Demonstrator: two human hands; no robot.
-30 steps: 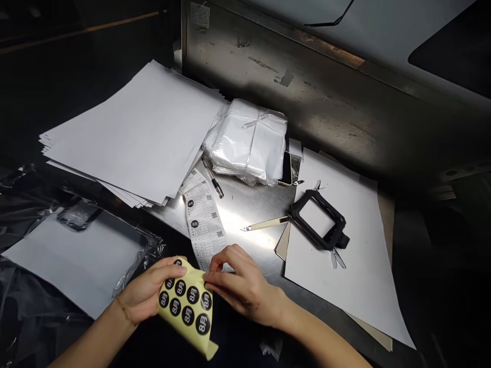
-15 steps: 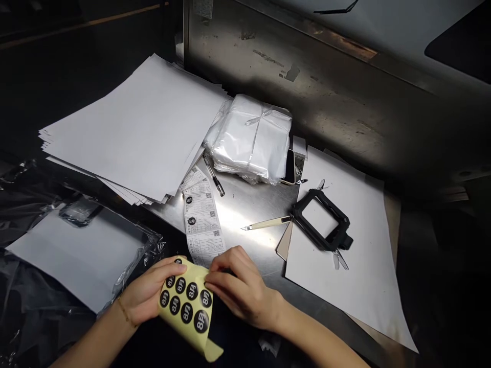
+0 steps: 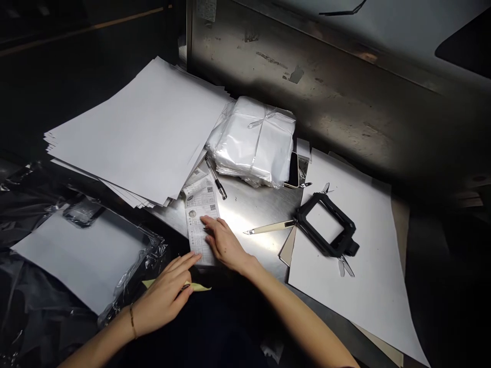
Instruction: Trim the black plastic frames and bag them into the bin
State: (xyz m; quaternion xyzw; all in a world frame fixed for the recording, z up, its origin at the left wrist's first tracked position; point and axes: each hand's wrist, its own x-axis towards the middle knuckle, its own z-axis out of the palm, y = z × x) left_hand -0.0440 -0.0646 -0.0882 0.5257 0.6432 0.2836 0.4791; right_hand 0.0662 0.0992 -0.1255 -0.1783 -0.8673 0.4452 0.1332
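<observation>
My left hand [image 3: 169,291] holds the yellow sheet of round stickers [image 3: 199,287], now seen nearly edge-on under the palm. Its outstretched fingertips rest on the lower left of a printed paper label strip [image 3: 199,237]. Over the right side of that strip is my right hand [image 3: 226,245], fingers bent and pointing left. A small dark edge shows between its thumb and fingertips, apparently a round black sticker [image 3: 206,228]; most of it is hidden. One round mark [image 3: 192,214] is visible on the strip just above the right fingertips.
Behind the strip lie a pen [image 3: 216,179], a stack of white sheets [image 3: 134,128] and a tied bundle of clear plastic bags [image 3: 255,135]. To the right are a craft knife [image 3: 268,227] and a black frame [image 3: 326,225] on white board [image 3: 368,286]. Black plastic [image 3: 26,301] lies left.
My right hand has left the sticker sheet and moved up-left onto the label strip. The left hand has turned over, tipping the sheet edge-on, with its fingertips now on the strip.
</observation>
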